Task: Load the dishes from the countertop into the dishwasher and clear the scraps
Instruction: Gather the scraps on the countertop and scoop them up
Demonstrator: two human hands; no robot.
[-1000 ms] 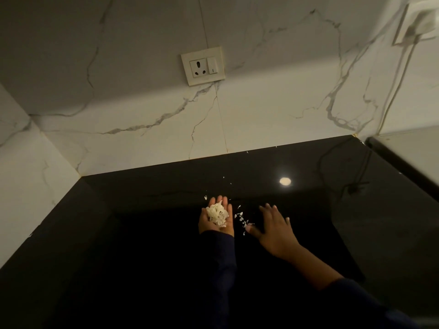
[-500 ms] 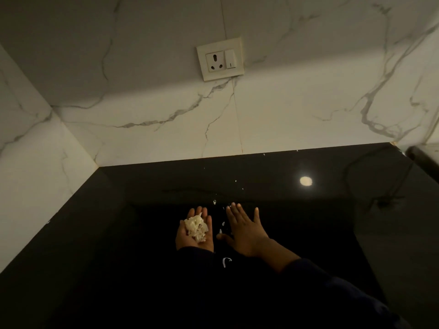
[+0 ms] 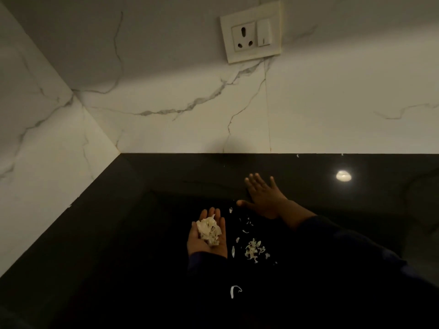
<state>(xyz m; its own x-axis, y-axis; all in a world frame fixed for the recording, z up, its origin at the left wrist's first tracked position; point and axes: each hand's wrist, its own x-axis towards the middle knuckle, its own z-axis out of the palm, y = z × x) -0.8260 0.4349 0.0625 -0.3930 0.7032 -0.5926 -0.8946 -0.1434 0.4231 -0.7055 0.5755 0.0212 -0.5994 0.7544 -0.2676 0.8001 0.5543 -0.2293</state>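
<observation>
— Scraps [image 3: 209,231], where are they sitting?

— A pale, crumpled heap of them is lying in the palm of the left hand [image 3: 207,236], which is turned palm up just above the black countertop [image 3: 99,245]. The fingers are only gently cupping around the heap, not closing over it.

— Anything lying loose on the surface?

— Yes. A small cluster of loose scraps [image 3: 254,250] is lying on the countertop just to the right of that hand, with thin slivers trailing up from it toward the other hand. One curled sliver [image 3: 235,290] is lying nearer the camera, apart from the rest. A few tiny flecks are showing far back along the wall edge too.

— What is the right hand [image 3: 263,198] doing?

— It is reaching farther back, palm down, with the fingers straight and spread and the thumb pointing left. It is holding nothing. It appears to be lying flat on the surface, though the dim light is making actual contact hard to judge.

— And the surroundings?

— White marble-veined wall [image 3: 166,129] is meeting the countertop in a corner on the left. A cream socket plate with switch [image 3: 251,32] is sitting high on the back wall. A round light reflection [image 3: 343,175] is glowing on the glossy top to the right of the reaching hand. Dark sleeves are covering both forearms.
</observation>
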